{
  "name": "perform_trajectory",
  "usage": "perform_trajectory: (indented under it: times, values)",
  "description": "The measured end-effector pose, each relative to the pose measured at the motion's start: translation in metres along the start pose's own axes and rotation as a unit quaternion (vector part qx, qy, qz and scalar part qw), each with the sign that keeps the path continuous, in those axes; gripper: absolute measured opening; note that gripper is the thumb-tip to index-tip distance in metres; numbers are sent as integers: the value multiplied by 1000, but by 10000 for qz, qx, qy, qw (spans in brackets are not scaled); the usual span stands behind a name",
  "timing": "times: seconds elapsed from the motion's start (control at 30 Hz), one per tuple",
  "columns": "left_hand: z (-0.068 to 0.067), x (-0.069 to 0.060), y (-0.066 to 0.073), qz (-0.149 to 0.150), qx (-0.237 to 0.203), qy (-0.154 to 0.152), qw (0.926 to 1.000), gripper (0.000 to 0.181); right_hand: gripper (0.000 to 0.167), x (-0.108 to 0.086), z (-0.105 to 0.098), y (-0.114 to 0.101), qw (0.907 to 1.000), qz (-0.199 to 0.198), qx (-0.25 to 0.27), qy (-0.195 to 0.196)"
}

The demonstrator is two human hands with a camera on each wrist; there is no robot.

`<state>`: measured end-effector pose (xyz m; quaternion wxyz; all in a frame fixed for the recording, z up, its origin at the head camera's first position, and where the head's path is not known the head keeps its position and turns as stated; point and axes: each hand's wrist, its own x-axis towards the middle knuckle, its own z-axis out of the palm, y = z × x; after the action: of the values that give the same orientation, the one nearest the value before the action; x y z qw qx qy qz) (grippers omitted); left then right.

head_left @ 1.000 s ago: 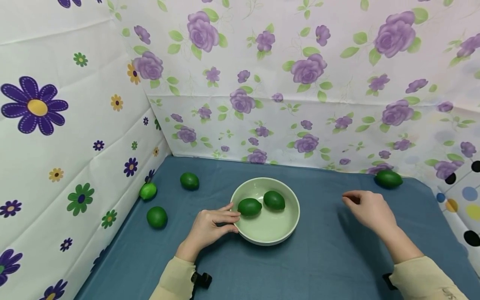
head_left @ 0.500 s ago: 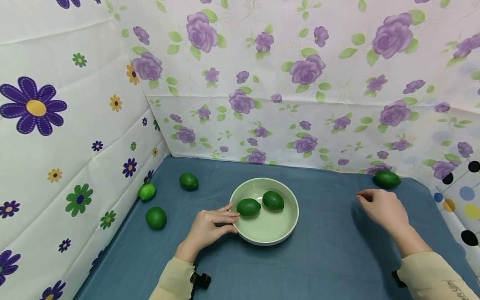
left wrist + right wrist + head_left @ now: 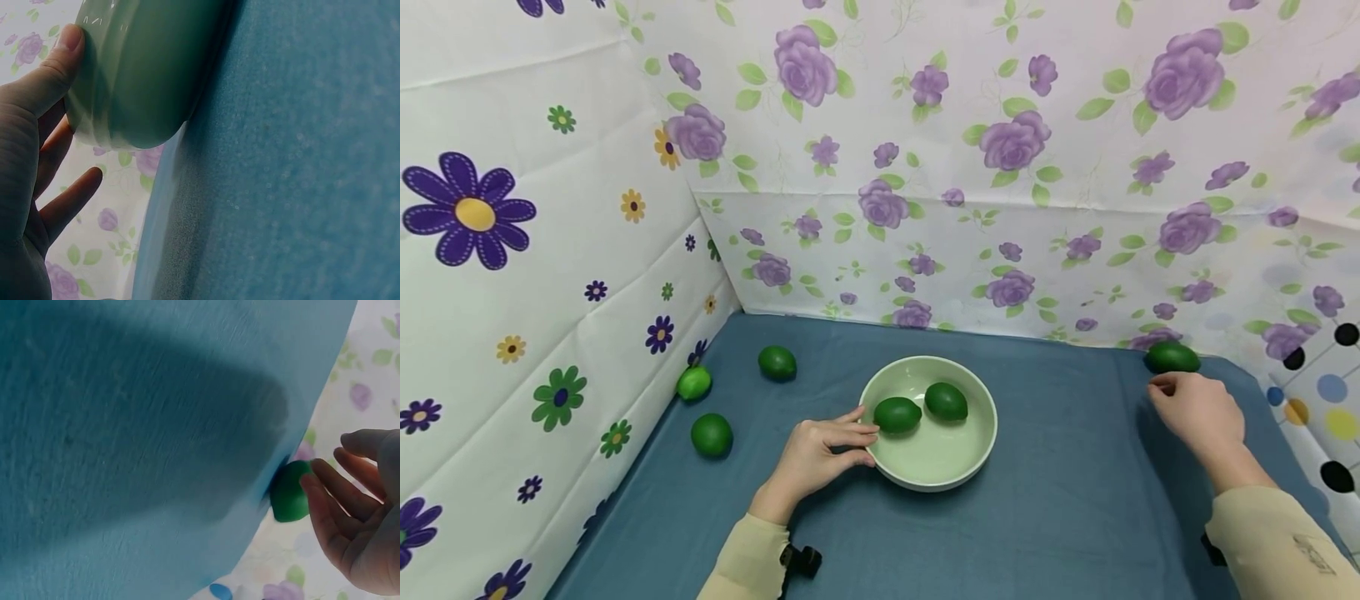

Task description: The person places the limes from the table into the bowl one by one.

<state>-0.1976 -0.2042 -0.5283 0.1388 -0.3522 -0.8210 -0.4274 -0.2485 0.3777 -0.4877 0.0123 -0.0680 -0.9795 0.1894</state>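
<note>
A pale green bowl (image 3: 932, 458) stands on the blue cloth with two green limes inside, a left lime (image 3: 897, 415) and a right lime (image 3: 947, 402). At its left side my left hand (image 3: 823, 454) holds the rim; in the left wrist view the thumb (image 3: 70, 39) lies against the bowl's outer wall (image 3: 144, 75). My right hand (image 3: 1202, 417) hovers over the cloth at the right, fingers loosely bent and holding nothing. Just beyond it lies another lime (image 3: 1172, 357) by the back wall. From the right wrist, this lime (image 3: 290, 492) appears close behind the fingertips, partly covered.
Left of the bowl lie a dark lime (image 3: 778, 363), a rounder lime (image 3: 712, 436) and a lighter lime (image 3: 695, 382) against the side wall. Floral cloth (image 3: 955, 200) rises behind the blue tabletop (image 3: 1000, 533), and a flower-print sheet (image 3: 550, 317) rises at the left.
My right hand has moved rightward and slightly forward, closer to the lime at the back right. The left hand and the bowl have stayed in place.
</note>
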Motion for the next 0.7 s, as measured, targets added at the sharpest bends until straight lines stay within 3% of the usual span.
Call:
perform_trajectory:
  times: [0.23,0.5,0.7]
  values:
    - [-1,0,1,9,37,-9,10000,34,40,18,-8,10,9996,-88,-250,113]
    - [-2,0,0,48,86,23,9999,34,24,33,-14,9,9977,-203,-627,161]
    - [-2,0,0,16,48,14,10000,34,27,37,-11,6,9965,-173,-733,351]
